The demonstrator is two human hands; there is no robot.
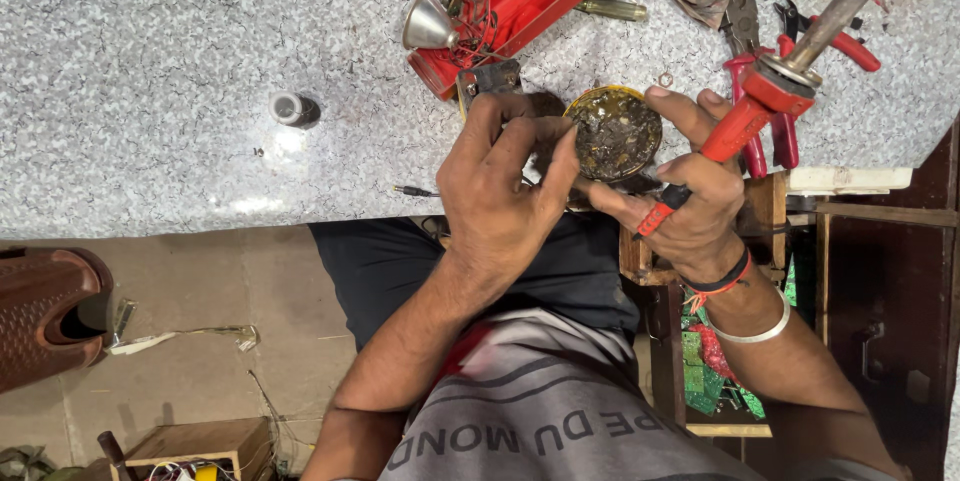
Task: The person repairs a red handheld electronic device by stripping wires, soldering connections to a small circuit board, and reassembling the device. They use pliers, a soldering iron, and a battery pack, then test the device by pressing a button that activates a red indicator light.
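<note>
Soldering iron (790, 66) in the right hand (690, 206), beside a round flux tin (612, 131) at the tabletop's (200, 61) near edge.
Left hand (500, 181) pinches something small, hidden by fingers; both grips are pressed together. The iron's hot end, out of view, could burn nearby pliers (760, 131) if swung.

The soldering iron (790, 71) has a red handle and a grey metal shaft, and lies slanted up to the right. The round tin (613, 133), yellow-rimmed and full of dark, crusted paste, sits open near the counter's edge.
</note>
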